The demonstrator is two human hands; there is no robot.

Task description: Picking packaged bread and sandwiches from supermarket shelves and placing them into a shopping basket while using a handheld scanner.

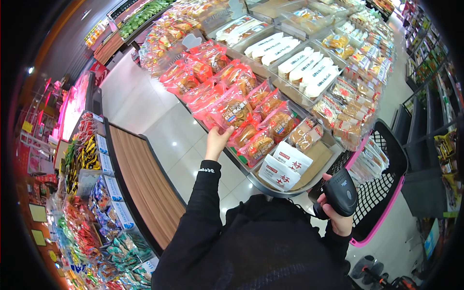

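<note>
My left hand (219, 143) reaches to the near-left edge of a bakery display and pinches the lower edge of a red and clear bag of round bread (233, 112). This bag lies tilted on top of similar packs, with brown bread showing through its window. My right hand (341, 221) is wrapped round a black handheld barcode scanner (342, 191) at the display's near right corner. Two white packets with red print (286, 166) lie close by, beside a clear pack of small brown buns (304, 134).
A black cart basket with a pink rim (386, 210) stands at my right, holding clear packs. White-wrapped loaves (309, 72) fill trays farther back. At left is a wood-topped counter (145, 181) beside bins of wrapped sweets (99, 208). Shelves (425, 111) line the right.
</note>
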